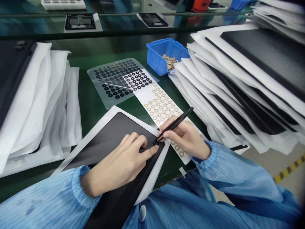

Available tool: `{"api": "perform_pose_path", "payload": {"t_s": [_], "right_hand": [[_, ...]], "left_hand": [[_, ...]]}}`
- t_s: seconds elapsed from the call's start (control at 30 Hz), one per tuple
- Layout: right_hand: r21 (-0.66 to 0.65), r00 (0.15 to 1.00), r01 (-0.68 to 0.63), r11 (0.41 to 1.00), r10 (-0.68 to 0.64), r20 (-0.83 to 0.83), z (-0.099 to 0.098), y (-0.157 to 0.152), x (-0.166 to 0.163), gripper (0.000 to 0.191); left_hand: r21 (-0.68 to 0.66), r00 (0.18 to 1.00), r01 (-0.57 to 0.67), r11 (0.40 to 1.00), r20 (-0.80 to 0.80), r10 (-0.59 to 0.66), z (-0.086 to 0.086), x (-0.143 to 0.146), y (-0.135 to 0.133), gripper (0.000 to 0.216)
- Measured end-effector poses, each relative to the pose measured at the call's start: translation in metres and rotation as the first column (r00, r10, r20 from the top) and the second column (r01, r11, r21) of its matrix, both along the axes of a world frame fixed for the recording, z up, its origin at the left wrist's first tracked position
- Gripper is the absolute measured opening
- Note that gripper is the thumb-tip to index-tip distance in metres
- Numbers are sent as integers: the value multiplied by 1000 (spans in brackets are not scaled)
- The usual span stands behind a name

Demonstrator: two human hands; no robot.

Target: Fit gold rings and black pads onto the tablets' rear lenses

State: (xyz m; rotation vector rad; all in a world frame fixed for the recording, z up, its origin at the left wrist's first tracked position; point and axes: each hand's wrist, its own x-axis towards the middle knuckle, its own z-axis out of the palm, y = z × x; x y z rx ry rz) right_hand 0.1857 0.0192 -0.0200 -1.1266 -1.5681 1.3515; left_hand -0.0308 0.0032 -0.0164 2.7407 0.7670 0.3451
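So, far left: a stack of white-sleeved panels [35,101] sits on the green desk [92,105], one dark panel on top. Centre-front: a black panel [107,140] on a white sheet, lying tilted toward the desk edge. Left hand [119,165] lies flat on it, fingers [149,152] apart, index tip pressing near the panel's upper right corner, holding nothing. Right hand [186,138] just beside it, fingers clamped on black tweezers [176,123]; tweezer tip meets the panel right at the left index tip. Whatever sits at the tip is too small to tell. Behind the hands: a clear film of black rings [114,81] overlapped by a white strip of rings [157,101] running under the right hand. Blue bin [157,55] of small parts behind that. Right: a fanned pile of sleeved panels [250,89].
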Motion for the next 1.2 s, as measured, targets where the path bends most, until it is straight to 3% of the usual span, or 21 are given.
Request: {"api": "perform_pose_path", "payload": {"t_s": [0.27, 0.47, 0.6, 0.77, 0.97, 1.2], "right_hand": [[67, 1000, -11, 998, 9, 18, 0, -1, 1, 25], [-1, 995, 59, 998, -59, -78, 8, -2, 2, 30], [125, 992, 120, 985, -122, 9, 22, 7, -3, 31], [260, 996, 78, 963, -88, 31, 35, 48, -38, 29], [374, 999, 14, 927, -30, 38, 15, 114, -107, 15], [443, 980, -51, 895, -40, 193, 1, 125, -127, 11]], "left_hand": [[36, 1000, 19, 999, -20, -18, 1, 0, 1, 31], [6, 1000, 23, 1000, -3, -23, -1, -1, 2, 22], [1, 1000, 27, 1000, -3, -27, -1, -1, 1, 21], [42, 999, 23, 999, -24, -22, -1, 0, 1, 18], [104, 1000, 9, 995, -30, -6, -2, 1, 1, 15], [132, 1000, 0, 991, -14, 2, -4, 3, 2, 11]]}}
